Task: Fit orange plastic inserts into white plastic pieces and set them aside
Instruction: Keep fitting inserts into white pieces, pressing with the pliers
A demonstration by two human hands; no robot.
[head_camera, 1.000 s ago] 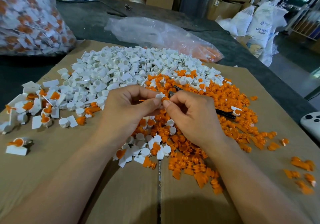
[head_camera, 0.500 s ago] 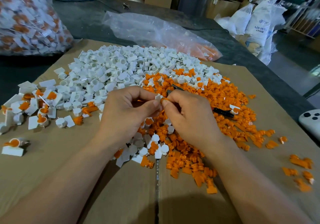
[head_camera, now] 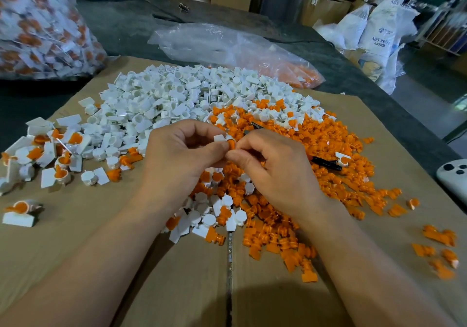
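My left hand (head_camera: pixel 182 157) pinches a small white plastic piece (head_camera: pixel 220 138) between thumb and fingers. My right hand (head_camera: pixel 275 172) pinches an orange insert (head_camera: pixel 231 144) and holds it against the white piece's cup. Both hands meet above the middle of the cardboard. A heap of white pieces (head_camera: pixel 177 99) lies behind my left hand. A spread of orange inserts (head_camera: pixel 328 154) lies to the right and under my hands. Several fitted white-and-orange pieces (head_camera: pixel 45 154) lie at the left.
Flat cardboard (head_camera: pixel 75 238) covers the dark table. A full clear bag of fitted pieces (head_camera: pixel 38 28) stands at the back left. A flatter clear bag with orange parts (head_camera: pixel 240 51) lies behind the heaps. A black tool (head_camera: pixel 326 163) rests among the inserts. A white device (head_camera: pixel 454 177) sits at the right edge.
My hands stay together at the same spot; the orange insert now sits against the white piece. The view has shifted slightly.
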